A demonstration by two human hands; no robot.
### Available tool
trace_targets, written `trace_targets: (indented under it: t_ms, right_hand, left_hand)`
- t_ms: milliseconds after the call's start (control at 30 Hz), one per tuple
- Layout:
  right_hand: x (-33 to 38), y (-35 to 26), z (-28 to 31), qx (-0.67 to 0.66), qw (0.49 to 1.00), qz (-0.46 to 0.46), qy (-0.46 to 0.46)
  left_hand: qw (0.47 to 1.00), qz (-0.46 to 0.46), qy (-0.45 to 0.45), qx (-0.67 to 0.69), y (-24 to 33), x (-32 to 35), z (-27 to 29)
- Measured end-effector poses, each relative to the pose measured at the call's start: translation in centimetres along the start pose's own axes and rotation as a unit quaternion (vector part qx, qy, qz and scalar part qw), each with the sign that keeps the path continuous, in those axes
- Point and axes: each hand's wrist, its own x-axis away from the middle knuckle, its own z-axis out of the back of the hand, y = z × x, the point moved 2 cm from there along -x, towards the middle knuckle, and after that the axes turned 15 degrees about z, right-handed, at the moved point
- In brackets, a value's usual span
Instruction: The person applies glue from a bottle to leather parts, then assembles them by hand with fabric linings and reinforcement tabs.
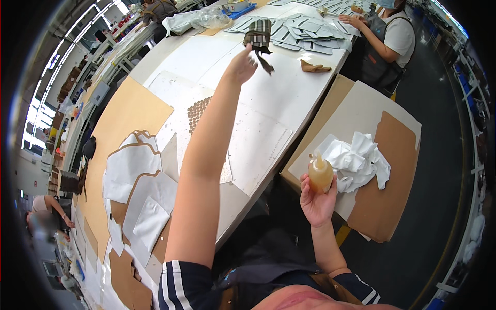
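Head view: an amber squeeze bottle [321, 177] is in my right hand [318, 207], fingers closed around its lower body, near crumpled white cloth [356, 160]. It should be smooth and give under pressure, so I'd grip low, clear of the nozzle [319, 159]. My left hand [241, 66] reaches over the white surface [261, 116] to a plaid bundle [258, 34], likely light and soft; whether those fingers hold it, I cannot tell.

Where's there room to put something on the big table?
Between the left arm and brown scrap, the white table is nearly bare. The tan paper beyond the white pieces has room too. The far end is crowded with grey pieces.
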Motion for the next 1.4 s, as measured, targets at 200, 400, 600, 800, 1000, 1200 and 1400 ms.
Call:
trace_targets:
  t_ms: [200,400,600,800,1000,1200,1400]
  right_hand:
    - [0.0,-1.2,0.2,-0.007,1.000,0.022,0.011]
    - [0.4,-0.4,0.6,0.018,1.000,-0.022,0.013]
    - [0.4,0.9,-0.1,0.020,0.999,-0.035,0.007]
    - [-1.0,3.7,-0.6,0.093,0.994,-0.049,-0.035]
    - [-2.8,8.5,-2.9,0.263,0.960,-0.034,-0.096]
    - [-1.6,12.9,-3.4,0.231,0.965,-0.103,-0.068]
    - [0.9,11.5,-2.2,0.267,0.961,-0.043,-0.061]
  left_hand:
    - [0.980,0.153,-0.019,-0.126,-7.8,2.7,2.7]
    - [0.965,0.093,-0.013,-0.244,-4.0,9.1,4.8]
    - [0.868,-0.006,-0.053,-0.493,1.5,22.2,2.3]
    - [0.836,0.039,0.015,-0.547,0.9,39.1,9.4]
    - [0.862,0.070,0.121,-0.487,-1.2,49.1,14.8]
    - [0.850,-0.012,0.209,-0.483,-2.7,56.6,14.3]
    - [0.845,-0.041,0.105,-0.523,-4.0,58.4,11.2]
